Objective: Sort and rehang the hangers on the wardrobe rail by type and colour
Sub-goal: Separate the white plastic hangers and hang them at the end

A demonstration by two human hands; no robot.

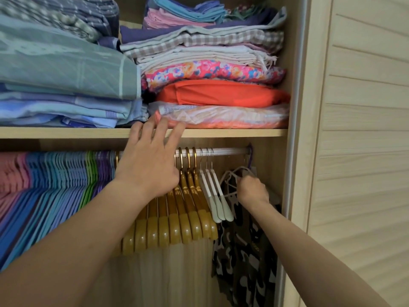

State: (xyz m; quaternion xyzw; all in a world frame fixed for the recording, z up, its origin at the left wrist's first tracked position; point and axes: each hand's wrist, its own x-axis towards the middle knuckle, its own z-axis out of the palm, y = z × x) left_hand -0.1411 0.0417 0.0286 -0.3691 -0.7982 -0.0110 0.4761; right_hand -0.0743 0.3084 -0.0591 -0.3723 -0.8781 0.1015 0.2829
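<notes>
With the left hand (pixel 147 167) spread flat against the shelf (pixel 221 132) edge and the right hand (pixel 252 189) gripping a grey hanger (pixel 230 173) near the rail's (pixel 225 151) right end, the camouflage garment (pixel 245 251) could snag its hook.

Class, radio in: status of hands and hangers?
Left hand open at the rail. Right hand grips grey hangers. Camouflage garment hangs beneath.
</notes>
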